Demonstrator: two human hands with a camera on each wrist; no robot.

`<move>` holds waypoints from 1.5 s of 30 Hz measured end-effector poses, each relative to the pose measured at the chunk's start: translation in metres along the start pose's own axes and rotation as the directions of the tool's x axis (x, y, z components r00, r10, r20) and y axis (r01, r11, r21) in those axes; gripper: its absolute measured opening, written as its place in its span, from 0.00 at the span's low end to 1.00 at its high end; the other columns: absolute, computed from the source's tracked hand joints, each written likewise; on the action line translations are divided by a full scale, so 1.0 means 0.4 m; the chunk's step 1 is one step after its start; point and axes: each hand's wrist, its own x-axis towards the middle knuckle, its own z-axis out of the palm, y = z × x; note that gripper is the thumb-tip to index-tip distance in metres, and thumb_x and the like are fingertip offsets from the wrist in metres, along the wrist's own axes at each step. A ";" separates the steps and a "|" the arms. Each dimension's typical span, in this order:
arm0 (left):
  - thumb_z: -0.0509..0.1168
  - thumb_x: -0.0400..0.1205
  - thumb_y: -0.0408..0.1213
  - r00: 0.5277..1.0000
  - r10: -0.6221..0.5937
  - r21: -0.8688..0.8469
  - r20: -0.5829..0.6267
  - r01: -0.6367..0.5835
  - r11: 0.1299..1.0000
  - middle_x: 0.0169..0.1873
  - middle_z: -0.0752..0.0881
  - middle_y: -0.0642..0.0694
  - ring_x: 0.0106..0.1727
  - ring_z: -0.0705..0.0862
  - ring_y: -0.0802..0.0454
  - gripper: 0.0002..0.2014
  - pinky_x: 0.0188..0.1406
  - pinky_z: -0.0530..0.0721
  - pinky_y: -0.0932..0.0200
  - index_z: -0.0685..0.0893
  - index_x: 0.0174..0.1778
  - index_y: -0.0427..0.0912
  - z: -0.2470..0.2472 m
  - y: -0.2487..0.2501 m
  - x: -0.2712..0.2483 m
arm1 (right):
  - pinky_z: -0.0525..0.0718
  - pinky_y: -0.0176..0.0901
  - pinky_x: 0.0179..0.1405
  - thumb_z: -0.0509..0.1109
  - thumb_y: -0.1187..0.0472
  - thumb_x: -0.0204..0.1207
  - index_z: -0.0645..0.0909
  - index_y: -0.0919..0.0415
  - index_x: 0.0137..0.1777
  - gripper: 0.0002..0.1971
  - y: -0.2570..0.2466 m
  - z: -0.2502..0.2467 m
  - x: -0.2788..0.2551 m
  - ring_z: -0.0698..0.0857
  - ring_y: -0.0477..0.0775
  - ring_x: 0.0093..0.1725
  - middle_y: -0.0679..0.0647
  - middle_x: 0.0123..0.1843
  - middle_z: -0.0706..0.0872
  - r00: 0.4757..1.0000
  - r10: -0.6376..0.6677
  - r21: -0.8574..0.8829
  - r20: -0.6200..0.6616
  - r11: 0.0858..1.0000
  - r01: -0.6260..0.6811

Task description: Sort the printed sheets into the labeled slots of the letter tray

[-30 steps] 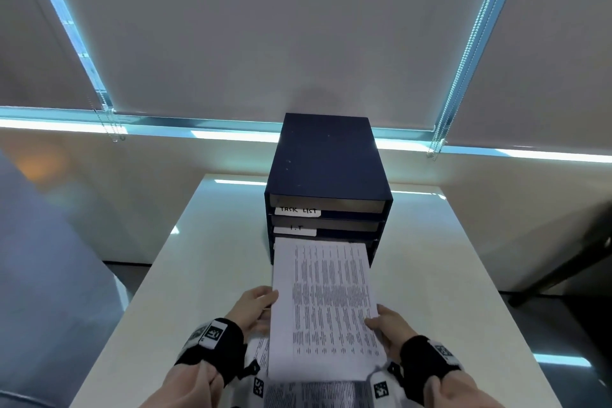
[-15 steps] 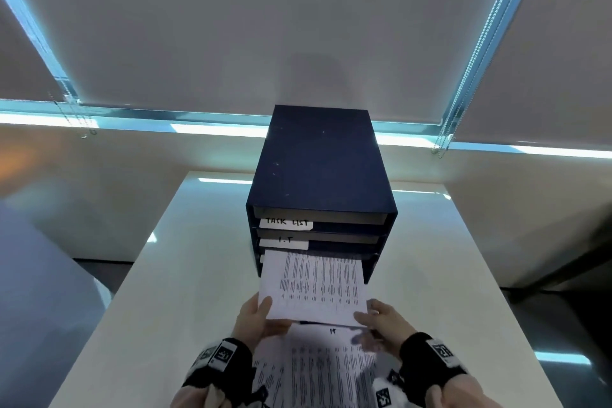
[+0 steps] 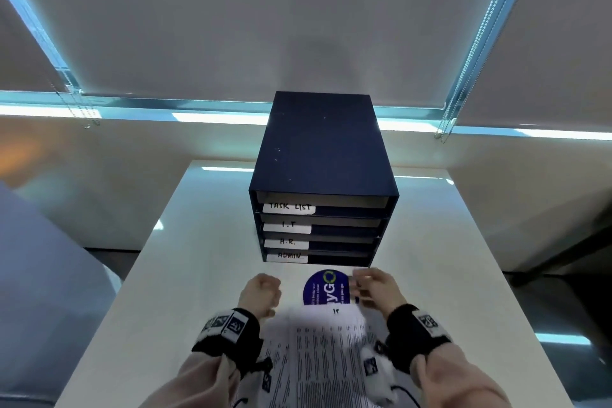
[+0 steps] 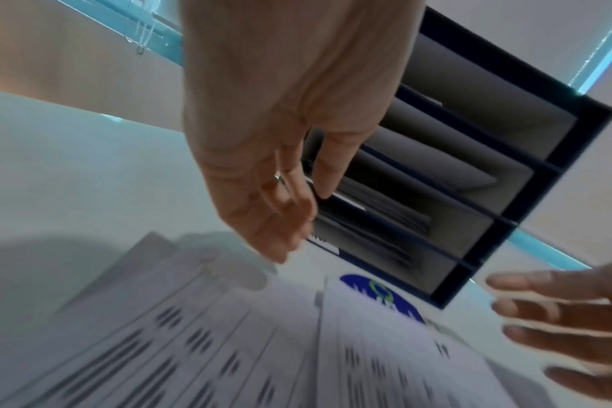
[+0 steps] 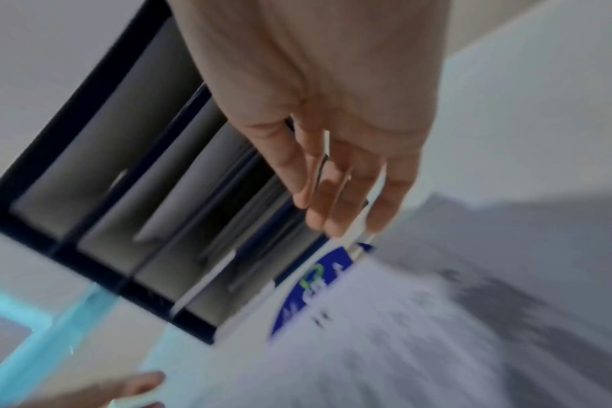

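Note:
The dark blue letter tray [image 3: 321, 149] stands on the white table [image 3: 185, 291], its four slots labeled TASK LIST, I.T, H.R. and ADMIN from top to bottom. A fanned stack of printed sheets [image 3: 321, 354] lies just in front of it. A sheet with a round blue logo [image 3: 323, 288] pokes out from under the top page. My left hand [image 3: 265, 288] hovers left of that logo, fingers loose and holding nothing, as the left wrist view [image 4: 303, 220] confirms. My right hand [image 3: 367, 285] hovers at the logo's right edge, fingers straight in the right wrist view [image 5: 332, 220], blurred by motion.
Grey roller blinds [image 3: 298, 26] with bead chains [image 3: 463, 76] hang behind the table. A low pale wall [image 3: 132, 149] runs under the window. The table's bare top [image 3: 447, 275] stretches on both sides of the tray. Papers show inside the tray's lower slots [image 4: 395, 220].
The sheet that both hands were feeding into a lower slot is now inside the tray. Both hands have let go and pulled back over the stack.

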 end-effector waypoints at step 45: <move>0.57 0.87 0.32 0.962 0.272 -0.368 -0.032 -0.265 0.891 0.43 0.88 0.36 0.42 0.86 0.44 0.10 0.53 0.82 0.48 0.83 0.46 0.38 -0.091 0.111 -0.251 | 0.87 0.52 0.46 0.59 0.73 0.82 0.76 0.65 0.65 0.14 0.152 -0.077 -0.255 0.89 0.64 0.50 0.65 0.58 0.89 0.965 -0.011 0.162 0.261 0.986 -0.032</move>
